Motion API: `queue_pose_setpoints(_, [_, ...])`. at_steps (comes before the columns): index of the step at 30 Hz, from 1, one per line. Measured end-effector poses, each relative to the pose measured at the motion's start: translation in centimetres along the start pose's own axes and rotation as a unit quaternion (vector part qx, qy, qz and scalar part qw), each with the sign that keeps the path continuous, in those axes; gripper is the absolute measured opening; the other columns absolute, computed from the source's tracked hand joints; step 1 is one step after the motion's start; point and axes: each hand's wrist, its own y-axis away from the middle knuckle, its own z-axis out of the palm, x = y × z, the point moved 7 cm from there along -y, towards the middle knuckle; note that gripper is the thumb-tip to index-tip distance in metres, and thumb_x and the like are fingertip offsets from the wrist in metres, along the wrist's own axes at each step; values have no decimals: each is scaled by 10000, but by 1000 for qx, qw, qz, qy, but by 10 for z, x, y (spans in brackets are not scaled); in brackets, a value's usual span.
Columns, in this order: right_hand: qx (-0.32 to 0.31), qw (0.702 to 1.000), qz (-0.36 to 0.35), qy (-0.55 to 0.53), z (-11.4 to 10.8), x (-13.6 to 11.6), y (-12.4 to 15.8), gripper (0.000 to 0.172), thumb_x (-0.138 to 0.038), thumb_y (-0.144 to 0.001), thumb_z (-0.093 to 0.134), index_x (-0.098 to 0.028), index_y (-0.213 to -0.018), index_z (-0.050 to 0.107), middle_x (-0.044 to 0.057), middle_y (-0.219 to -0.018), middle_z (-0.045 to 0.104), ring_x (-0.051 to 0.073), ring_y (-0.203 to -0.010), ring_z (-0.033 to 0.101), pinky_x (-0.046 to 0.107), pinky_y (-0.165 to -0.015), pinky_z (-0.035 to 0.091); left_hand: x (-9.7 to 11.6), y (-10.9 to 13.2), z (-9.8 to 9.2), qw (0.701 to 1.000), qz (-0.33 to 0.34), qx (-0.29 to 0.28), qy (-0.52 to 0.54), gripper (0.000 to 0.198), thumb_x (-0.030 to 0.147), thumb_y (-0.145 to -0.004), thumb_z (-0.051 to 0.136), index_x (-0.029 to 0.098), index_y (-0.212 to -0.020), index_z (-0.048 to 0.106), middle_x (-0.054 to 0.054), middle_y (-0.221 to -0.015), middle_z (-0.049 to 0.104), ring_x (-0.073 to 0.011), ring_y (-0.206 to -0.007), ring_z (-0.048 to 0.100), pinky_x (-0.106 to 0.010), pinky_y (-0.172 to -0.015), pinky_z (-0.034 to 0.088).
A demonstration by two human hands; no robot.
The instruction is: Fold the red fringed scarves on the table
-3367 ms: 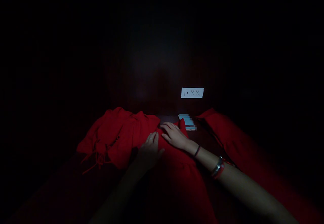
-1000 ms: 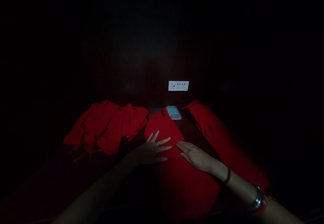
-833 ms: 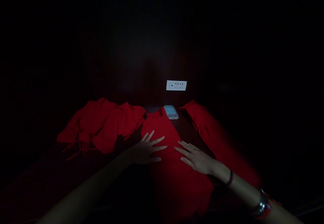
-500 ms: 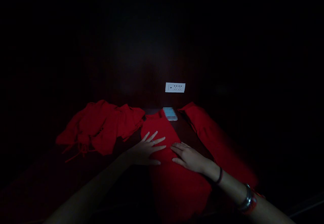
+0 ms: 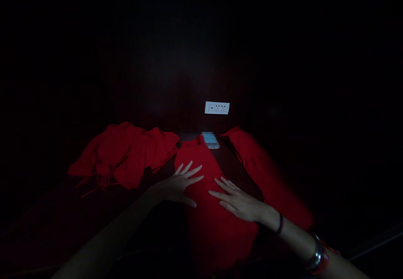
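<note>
A red garment (image 5: 217, 224) lies flat and lengthways on a dark surface in front of me. My left hand (image 5: 179, 184) rests on its left edge with the fingers spread wide; a ring shows on one finger. My right hand (image 5: 237, 201) lies flat on the cloth just to the right, fingers stretched out and apart. Neither hand holds anything. Bracelets circle my right wrist (image 5: 316, 256).
A crumpled red garment with dangling ties (image 5: 122, 155) lies at the left. Another red cloth (image 5: 264, 169) stretches along the right. A phone (image 5: 210, 140) sits at the far end, below a white wall socket (image 5: 217, 107). The surroundings are very dark.
Both hands slid from the garment's far end toward me over the cloth, which now lies flatter. In the last half second they shifted only slightly, fingers staying spread.
</note>
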Motion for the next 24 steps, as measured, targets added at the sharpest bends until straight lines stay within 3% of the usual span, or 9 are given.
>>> queue_pose_setpoints(3, [-23,1000,15,-9,3,0,4,418,-355,-843,282,-289,-1256,270,10,-1372,36,220,-1233,4,431,-996,114,-1,2,3,999,-15,-30,8,872,678,-586,426,307,-1292,72,-48,-1371,-17,-332,-1209,-77,-537,-937,32])
queue_pose_setpoints(5, [-31,999,19,-3,0,0,1,428,-386,-840,273,-274,-1252,291,27,-1365,116,217,-1234,52,433,-995,115,-3,2,7,998,-35,-53,14,907,694,-572,417,288,-1296,53,-62,-1369,-18,-338,-1206,-81,-542,-934,27])
queue_pose_setpoints(8, [18,999,23,13,-16,-2,-12,470,-419,-839,241,-221,-1262,287,58,-1335,231,192,-1227,141,410,-1003,109,-3,0,9,997,-45,-56,18,943,711,-546,418,275,-1298,52,-67,-1367,-30,-345,-1200,-95,-542,-934,21])
queue_pose_setpoints(11, [61,997,40,23,-19,2,-26,542,-458,-821,259,-194,-1292,208,65,-1352,172,199,-1234,100,402,-1004,108,-3,-1,9,997,-45,-48,25,941,713,-545,416,274,-1298,63,-73,-1365,-33,-345,-1200,-93,-538,-935,25])
queue_pose_setpoints(17, [-45,997,66,-11,15,16,-29,569,-504,-808,242,-230,-1299,152,43,-1368,48,211,-1236,14,422,-996,72,-7,4,6,998,-29,-32,54,871,664,-581,453,296,-1291,108,-42,-1370,33,-311,-1220,-37,-506,-956,52])
queue_pose_setpoints(20, [-39,998,37,-38,-4,16,-33,555,-511,-801,259,-229,-1278,241,46,-1355,157,207,-1235,85,412,-995,98,-20,5,-18,993,-38,61,96,663,571,-695,409,264,-1262,254,-21,-1341,225,-222,-1219,178,-373,-982,166])
queue_pose_setpoints(22, [22,998,13,-51,-33,19,-46,505,-479,-809,279,-211,-1231,353,51,-1299,314,185,-1206,216,359,-991,159,-42,4,-45,971,-87,185,122,506,483,-767,349,212,-1194,384,-29,-1251,397,-165,-1133,353,-281,-944,261])
queue_pose_setpoints(24, [109,992,31,-60,-66,35,-67,441,-427,-813,318,-179,-1148,460,56,-1193,456,161,-1123,362,292,-953,250,-73,1,-67,932,-180,278,143,407,400,-790,332,171,-1089,487,-41,-1116,525,-144,-1010,471,-235,-871,337])
